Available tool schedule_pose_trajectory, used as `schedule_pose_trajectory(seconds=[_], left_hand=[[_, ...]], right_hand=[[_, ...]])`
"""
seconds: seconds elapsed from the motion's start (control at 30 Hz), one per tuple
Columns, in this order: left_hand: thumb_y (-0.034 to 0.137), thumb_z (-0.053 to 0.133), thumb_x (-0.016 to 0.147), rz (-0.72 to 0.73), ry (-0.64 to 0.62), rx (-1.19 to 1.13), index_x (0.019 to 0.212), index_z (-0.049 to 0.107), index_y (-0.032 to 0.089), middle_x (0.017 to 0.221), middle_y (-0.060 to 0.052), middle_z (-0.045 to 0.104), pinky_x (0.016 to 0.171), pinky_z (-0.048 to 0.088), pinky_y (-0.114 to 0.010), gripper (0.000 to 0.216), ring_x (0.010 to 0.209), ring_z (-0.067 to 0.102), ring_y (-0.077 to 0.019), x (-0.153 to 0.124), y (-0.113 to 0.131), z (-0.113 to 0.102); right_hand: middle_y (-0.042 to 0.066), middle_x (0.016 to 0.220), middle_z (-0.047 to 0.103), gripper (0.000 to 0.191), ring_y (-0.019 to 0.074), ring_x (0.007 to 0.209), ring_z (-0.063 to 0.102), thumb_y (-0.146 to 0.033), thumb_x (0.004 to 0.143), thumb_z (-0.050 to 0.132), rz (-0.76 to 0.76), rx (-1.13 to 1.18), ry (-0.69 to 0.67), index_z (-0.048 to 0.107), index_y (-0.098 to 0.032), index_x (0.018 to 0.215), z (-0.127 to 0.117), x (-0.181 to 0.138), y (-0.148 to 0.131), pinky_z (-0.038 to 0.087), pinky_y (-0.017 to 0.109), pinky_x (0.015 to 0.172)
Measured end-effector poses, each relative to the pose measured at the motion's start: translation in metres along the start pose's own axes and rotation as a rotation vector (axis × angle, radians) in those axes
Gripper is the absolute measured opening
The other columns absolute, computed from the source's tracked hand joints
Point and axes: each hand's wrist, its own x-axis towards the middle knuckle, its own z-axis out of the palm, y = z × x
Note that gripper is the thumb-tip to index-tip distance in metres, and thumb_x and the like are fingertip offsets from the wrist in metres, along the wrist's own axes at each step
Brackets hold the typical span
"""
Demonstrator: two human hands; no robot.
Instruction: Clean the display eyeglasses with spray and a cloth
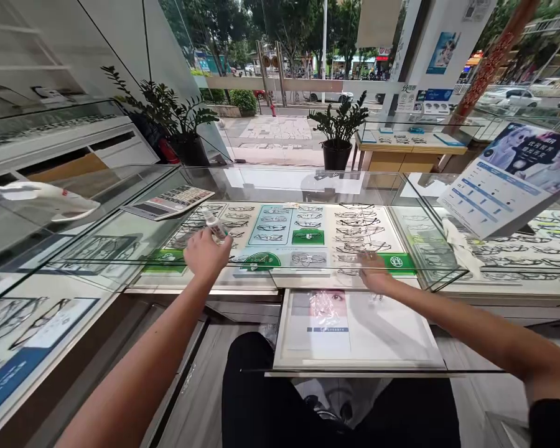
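The left hand (205, 254) is closed around a small spray bottle (214, 225), whose top sticks up just beyond the knuckles and points over the glass counter (121, 239). The right hand (373, 274) lies open and flat, fingers spread, at the back edge of the pulled-out tray (401, 348). I think the spray could drift onto the glasses (354, 231) displayed just beyond both hands, or the bottle could slip and knock the glass.
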Motion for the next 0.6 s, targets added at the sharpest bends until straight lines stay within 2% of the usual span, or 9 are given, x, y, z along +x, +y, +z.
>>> schedule_pose_trajectory(seconds=[0.03, 0.1, 0.17, 0.2, 0.23, 0.3, 0.4, 0.47, 0.6], left_hand=[[0.054, 0.048, 0.102, 0.003, 0.001, -0.003, 0.144, 0.066, 0.008, 0.154, -0.030, 0.065, 0.115, 0.049, -0.058, 0.065, 0.144, 0.058, -0.0478, -0.001, 0.001, 0.000], [0.054, 0.047, 0.101, 0.009, 0.000, -0.005, 0.144, 0.066, 0.007, 0.153, -0.030, 0.065, 0.116, 0.049, -0.059, 0.067, 0.142, 0.059, -0.0478, -0.003, 0.002, -0.001], [0.054, 0.046, 0.101, 0.014, -0.001, -0.013, 0.144, 0.066, 0.006, 0.153, -0.030, 0.065, 0.116, 0.049, -0.059, 0.068, 0.142, 0.059, -0.0479, -0.004, 0.002, -0.001], [0.054, 0.046, 0.101, 0.018, -0.005, -0.021, 0.144, 0.066, 0.006, 0.153, -0.030, 0.065, 0.117, 0.049, -0.059, 0.068, 0.142, 0.059, -0.0479, -0.004, 0.002, -0.001], [0.054, 0.045, 0.101, 0.020, -0.009, -0.030, 0.144, 0.066, 0.006, 0.153, -0.030, 0.065, 0.117, 0.048, -0.059, 0.068, 0.142, 0.058, -0.0480, -0.003, 0.002, -0.001], [0.055, 0.046, 0.101, 0.024, -0.015, -0.049, 0.146, 0.065, 0.006, 0.155, -0.031, 0.063, 0.118, 0.047, -0.060, 0.069, 0.143, 0.057, -0.0483, -0.002, 0.000, 0.000], [0.056, 0.046, 0.100, 0.022, -0.017, -0.062, 0.148, 0.064, 0.005, 0.156, -0.031, 0.063, 0.119, 0.047, -0.062, 0.072, 0.144, 0.056, -0.0491, -0.001, -0.001, 0.002], [0.056, 0.045, 0.100, 0.019, -0.013, -0.064, 0.148, 0.064, 0.005, 0.156, -0.031, 0.063, 0.119, 0.047, -0.063, 0.073, 0.144, 0.056, -0.0495, -0.001, -0.001, 0.003], [0.058, 0.047, 0.100, 0.023, -0.012, -0.070, 0.148, 0.065, 0.007, 0.157, -0.031, 0.062, 0.119, 0.047, -0.063, 0.072, 0.146, 0.055, -0.0503, 0.002, -0.003, 0.004]], right_hand=[[0.025, 0.154, 0.070, 0.037, 0.0354, 0.147, 0.065, -0.020, 0.109, 0.058, -0.009, 0.017, -0.054, 0.074, -0.010, 0.141, -0.005, -0.017, -0.012, 0.053, 0.055, 0.125], [0.019, 0.153, 0.073, 0.040, 0.0300, 0.144, 0.068, -0.020, 0.109, 0.053, -0.079, 0.088, -0.189, 0.077, -0.014, 0.140, -0.026, -0.051, -0.036, 0.055, 0.046, 0.124], [0.016, 0.164, 0.066, 0.047, 0.0318, 0.154, 0.060, -0.034, 0.114, 0.046, -0.198, 0.279, -0.393, 0.071, -0.016, 0.150, -0.059, -0.082, -0.056, 0.049, 0.051, 0.130], [0.016, 0.167, 0.063, 0.053, 0.0325, 0.157, 0.056, -0.044, 0.117, 0.042, -0.237, 0.352, -0.448, 0.069, -0.019, 0.154, -0.078, -0.094, -0.063, 0.047, 0.054, 0.133], [0.015, 0.169, 0.061, 0.057, 0.0325, 0.159, 0.054, -0.052, 0.118, 0.040, -0.272, 0.405, -0.466, 0.067, -0.021, 0.157, -0.099, -0.102, -0.068, 0.045, 0.055, 0.134], [0.011, 0.166, 0.064, 0.057, 0.0310, 0.157, 0.056, -0.059, 0.117, 0.042, -0.328, 0.462, -0.407, 0.067, -0.029, 0.158, -0.142, -0.106, -0.068, 0.045, 0.055, 0.135], [0.006, 0.164, 0.066, 0.054, 0.0312, 0.154, 0.060, -0.061, 0.116, 0.046, -0.295, 0.415, -0.209, 0.069, -0.036, 0.158, -0.196, -0.072, -0.041, 0.049, 0.056, 0.131], [0.008, 0.162, 0.067, 0.055, 0.0333, 0.154, 0.059, -0.062, 0.116, 0.046, -0.282, 0.324, -0.113, 0.073, -0.031, 0.153, -0.221, -0.028, -0.013, 0.045, 0.059, 0.133], [0.012, 0.163, 0.066, 0.059, 0.0372, 0.152, 0.058, -0.057, 0.118, 0.040, -0.105, 0.126, -0.067, 0.082, -0.021, 0.140, -0.236, 0.072, 0.035, 0.042, 0.056, 0.134]])
